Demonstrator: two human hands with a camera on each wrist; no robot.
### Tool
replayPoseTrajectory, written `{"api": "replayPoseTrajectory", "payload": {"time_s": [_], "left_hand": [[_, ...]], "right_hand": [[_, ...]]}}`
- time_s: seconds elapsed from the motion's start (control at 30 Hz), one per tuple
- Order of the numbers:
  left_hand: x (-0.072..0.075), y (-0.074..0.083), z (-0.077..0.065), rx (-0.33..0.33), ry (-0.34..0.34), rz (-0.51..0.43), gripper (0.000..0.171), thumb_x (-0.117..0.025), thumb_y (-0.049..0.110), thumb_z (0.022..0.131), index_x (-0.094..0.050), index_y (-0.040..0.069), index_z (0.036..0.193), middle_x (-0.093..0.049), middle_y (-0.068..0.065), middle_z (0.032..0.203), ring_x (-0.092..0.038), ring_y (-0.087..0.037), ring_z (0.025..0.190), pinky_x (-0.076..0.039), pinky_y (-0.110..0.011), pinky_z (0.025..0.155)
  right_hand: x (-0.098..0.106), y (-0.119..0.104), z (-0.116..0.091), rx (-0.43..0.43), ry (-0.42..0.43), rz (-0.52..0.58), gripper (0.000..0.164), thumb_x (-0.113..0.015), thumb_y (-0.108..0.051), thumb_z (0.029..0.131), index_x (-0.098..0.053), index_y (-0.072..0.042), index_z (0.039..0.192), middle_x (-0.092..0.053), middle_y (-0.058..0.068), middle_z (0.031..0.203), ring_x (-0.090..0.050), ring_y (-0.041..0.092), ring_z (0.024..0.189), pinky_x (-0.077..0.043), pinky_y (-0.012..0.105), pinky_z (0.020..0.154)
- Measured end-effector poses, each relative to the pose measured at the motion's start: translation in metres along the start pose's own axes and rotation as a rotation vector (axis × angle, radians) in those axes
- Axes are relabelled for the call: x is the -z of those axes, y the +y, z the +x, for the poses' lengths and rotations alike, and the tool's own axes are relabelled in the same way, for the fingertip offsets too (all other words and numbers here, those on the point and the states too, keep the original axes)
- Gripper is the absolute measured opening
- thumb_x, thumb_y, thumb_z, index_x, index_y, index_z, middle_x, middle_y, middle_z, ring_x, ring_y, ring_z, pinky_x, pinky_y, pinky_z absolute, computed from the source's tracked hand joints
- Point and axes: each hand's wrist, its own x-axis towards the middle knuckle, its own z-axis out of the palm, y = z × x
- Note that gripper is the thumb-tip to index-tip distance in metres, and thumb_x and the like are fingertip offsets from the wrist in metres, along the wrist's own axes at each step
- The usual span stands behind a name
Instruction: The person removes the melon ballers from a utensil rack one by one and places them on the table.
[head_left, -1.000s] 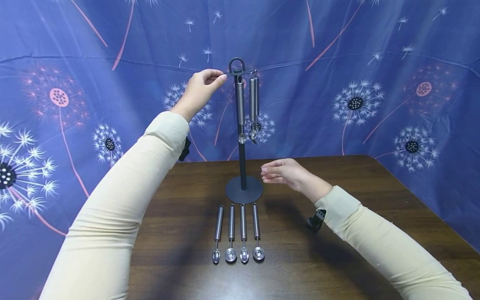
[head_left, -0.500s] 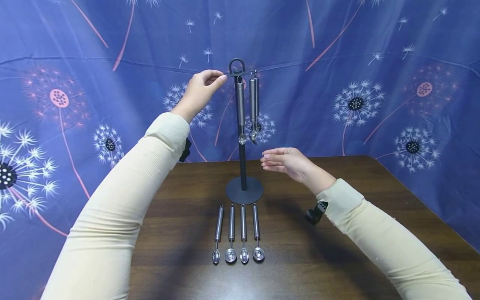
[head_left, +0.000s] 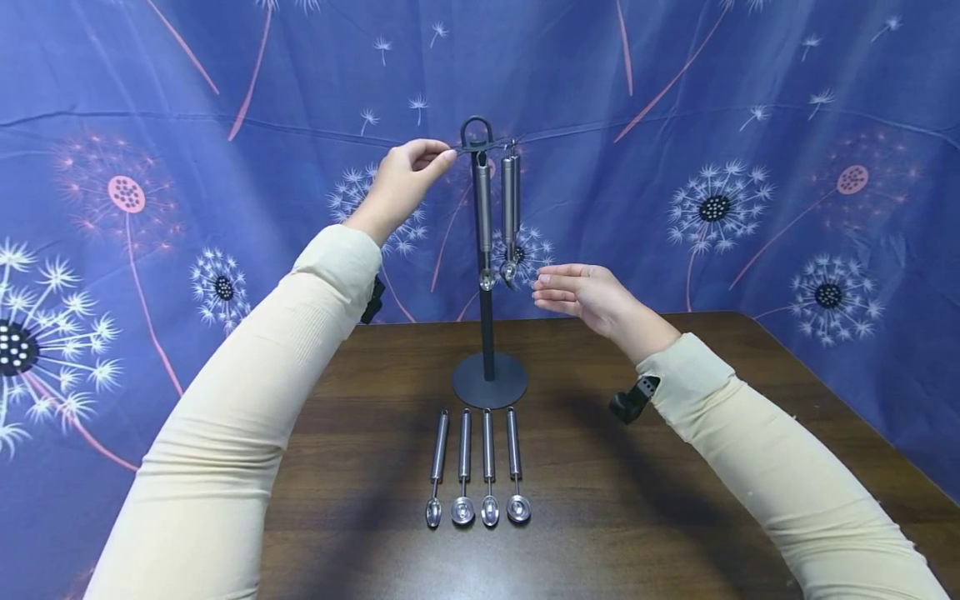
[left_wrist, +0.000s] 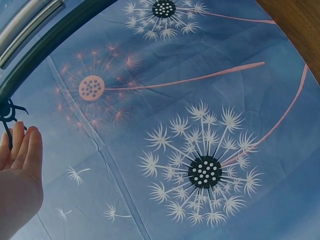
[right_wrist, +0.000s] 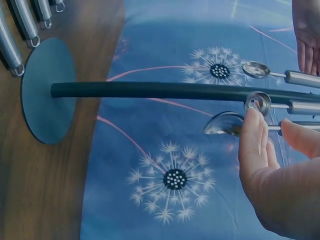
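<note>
A black utensil stand [head_left: 485, 333] stands upright on the table. My left hand [head_left: 411, 179] pinches a hook at its top between thumb and fingers; the left wrist view shows the hook [left_wrist: 9, 112] at the fingertips. Three steel-handled scoops hang from the stand: one front scoop [head_left: 483, 208] by the pole and two on the right, one a scoop [head_left: 507, 200] partly covering the other. My right hand [head_left: 592, 300], fingers fairly straight and thumb apart, is just right of the hanging heads. In the right wrist view its fingertips overlap a round head [right_wrist: 258, 103]; contact cannot be told.
Several steel scoops lie in a row in front of the stand's round base [head_left: 490, 392], among them a right-end scoop [head_left: 515, 467] and a left-end scoop [head_left: 438, 467]. The wooden table [head_left: 360, 533] ends at a blue patterned cloth [head_left: 600, 200] behind.
My right hand has risen from beside the stand's base to the level of the hanging scoop heads. The left hand keeps its pinch at the top, and the scoops look unmoved.
</note>
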Motion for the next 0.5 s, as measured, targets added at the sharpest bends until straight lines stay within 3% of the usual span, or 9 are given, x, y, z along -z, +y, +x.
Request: {"api": "replayPoseTrajectory", "payload": {"time_s": [0.2,0.37,0.5], "left_hand": [[-0.003,0.003,0.002,-0.003,0.007,-0.011,0.044,-0.054,0.038,0.099,-0.055,0.01,0.134,-0.061,-0.007,0.129,-0.057,-0.013,0.117,-0.043,-0.025,0.102],[-0.003,0.004,-0.001,0.01,0.001,-0.019,0.045,-0.053,0.039,0.099,-0.055,0.011,0.135,-0.06,-0.006,0.131,-0.056,-0.014,0.12,-0.043,-0.027,0.104],[-0.002,0.003,-0.003,0.014,0.005,-0.029,0.046,-0.053,0.04,0.099,-0.054,0.012,0.135,-0.059,-0.006,0.131,-0.055,-0.014,0.121,-0.042,-0.027,0.105]], "right_hand": [[0.005,-0.011,-0.001,0.012,0.033,0.009,0.044,-0.053,-0.006,0.099,-0.044,0.003,0.141,-0.069,0.006,0.098,-0.071,0.017,0.089,-0.056,0.03,0.088],[0.002,-0.021,0.002,0.034,0.082,0.0,0.04,-0.052,-0.006,0.099,-0.048,0.001,0.138,-0.065,0.012,0.113,-0.07,0.017,0.09,-0.057,0.03,0.087],[-0.003,-0.029,0.006,0.059,0.11,-0.007,0.043,-0.061,-0.01,0.095,-0.052,-0.002,0.136,-0.066,0.011,0.114,-0.07,0.018,0.093,-0.056,0.031,0.09]]}}
